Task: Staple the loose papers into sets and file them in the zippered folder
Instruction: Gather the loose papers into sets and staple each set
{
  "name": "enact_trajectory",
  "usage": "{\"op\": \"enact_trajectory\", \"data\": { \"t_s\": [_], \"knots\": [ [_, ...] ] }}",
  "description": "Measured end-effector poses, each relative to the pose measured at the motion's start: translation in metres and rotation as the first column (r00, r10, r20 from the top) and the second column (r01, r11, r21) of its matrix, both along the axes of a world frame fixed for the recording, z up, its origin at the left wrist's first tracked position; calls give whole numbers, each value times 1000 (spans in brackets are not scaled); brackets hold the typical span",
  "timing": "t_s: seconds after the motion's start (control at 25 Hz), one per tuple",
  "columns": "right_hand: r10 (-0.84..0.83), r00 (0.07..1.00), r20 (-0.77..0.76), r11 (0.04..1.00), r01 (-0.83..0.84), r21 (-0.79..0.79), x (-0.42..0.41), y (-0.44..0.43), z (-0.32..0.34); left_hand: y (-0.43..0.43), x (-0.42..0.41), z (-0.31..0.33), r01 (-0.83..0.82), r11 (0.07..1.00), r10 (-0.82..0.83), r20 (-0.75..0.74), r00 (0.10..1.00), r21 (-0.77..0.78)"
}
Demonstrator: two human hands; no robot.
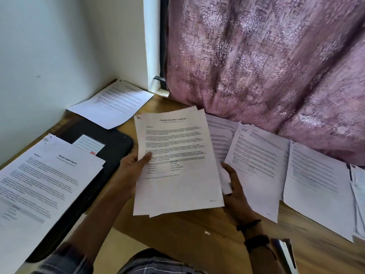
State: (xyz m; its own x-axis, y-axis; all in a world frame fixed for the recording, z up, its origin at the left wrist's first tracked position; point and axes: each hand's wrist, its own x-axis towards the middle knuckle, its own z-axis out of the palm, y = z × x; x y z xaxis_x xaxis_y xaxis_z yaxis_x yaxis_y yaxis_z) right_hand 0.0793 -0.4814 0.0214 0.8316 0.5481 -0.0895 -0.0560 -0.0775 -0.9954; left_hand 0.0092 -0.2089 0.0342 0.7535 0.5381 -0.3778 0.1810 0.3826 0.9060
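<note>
- Holding a thin sheaf [177,165] up at centre above the bench [197,230]: left hand [131,167] grip pinching the 9 o'clock edge with the thumb on the print, right hand [235,186] grip curled round the 4 o'clock edge.
- Light, limp, sheets sliding on each other; likely to fan or sag if taken by one corner.
- Best squared by both long edges, then pinched near the 11 o'clock corner for stapling.
- Leaving loose papers [258,161] spread toward 3 o'clock, with the black zippered folder [116,143] flat at 9 o'clock, partly under another set [45,175].
</note>
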Motion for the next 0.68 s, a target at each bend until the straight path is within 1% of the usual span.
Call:
{"op": "enact_trajectory", "data": {
  "t_s": [0.04,0.08,0.12,0.16,0.2,0.24,0.28,0.36,0.4,0.44,0.48,0.52,0.56,0.6,0.68],
  "knots": [
    [42,996,-76,998,-39,40,3,-8,2,-7,3,5,4,999,-5,29,1000,36],
    [86,979,-183,991,-65,113,8,-18,4,-12,5,11,15,997,-20,65,998,78],
    [123,944,-307,977,-61,205,12,-26,7,-17,6,16,29,992,-41,106,994,119],
    [133,899,-417,963,-17,269,17,-33,11,-21,6,22,46,986,-71,151,986,161],
    [133,873,-470,953,17,301,21,-37,15,-23,6,27,64,976,-105,193,975,209],
    [113,889,-445,963,12,268,25,-38,21,-24,6,31,81,961,-142,222,965,265],
    [65,918,-391,981,14,195,29,-35,25,-26,5,36,92,942,-175,239,955,324],
    [10,981,-192,996,8,88,31,-24,35,-31,4,45,94,897,-222,257,940,431],
    [0,998,-63,998,4,58,29,-18,40,-35,4,49,81,876,-232,268,935,475],
    [-16,997,74,1000,15,21,25,-12,41,-39,3,53,60,859,-232,281,931,509],
    [-57,979,195,998,62,-16,21,-7,42,-43,3,55,35,843,-226,294,929,537],
    [-109,955,275,992,121,-26,16,-2,42,-46,3,56,10,832,-215,304,928,555],
    [-159,933,324,985,173,-14,12,1,39,-49,3,54,-17,826,-197,316,928,563],
    [-186,922,341,981,192,16,9,2,35,-52,3,52,-41,830,-175,330,928,556],
    [-183,923,338,983,175,56,4,3,27,-53,2,43,-59,858,-143,346,927,511]
  ]
}}
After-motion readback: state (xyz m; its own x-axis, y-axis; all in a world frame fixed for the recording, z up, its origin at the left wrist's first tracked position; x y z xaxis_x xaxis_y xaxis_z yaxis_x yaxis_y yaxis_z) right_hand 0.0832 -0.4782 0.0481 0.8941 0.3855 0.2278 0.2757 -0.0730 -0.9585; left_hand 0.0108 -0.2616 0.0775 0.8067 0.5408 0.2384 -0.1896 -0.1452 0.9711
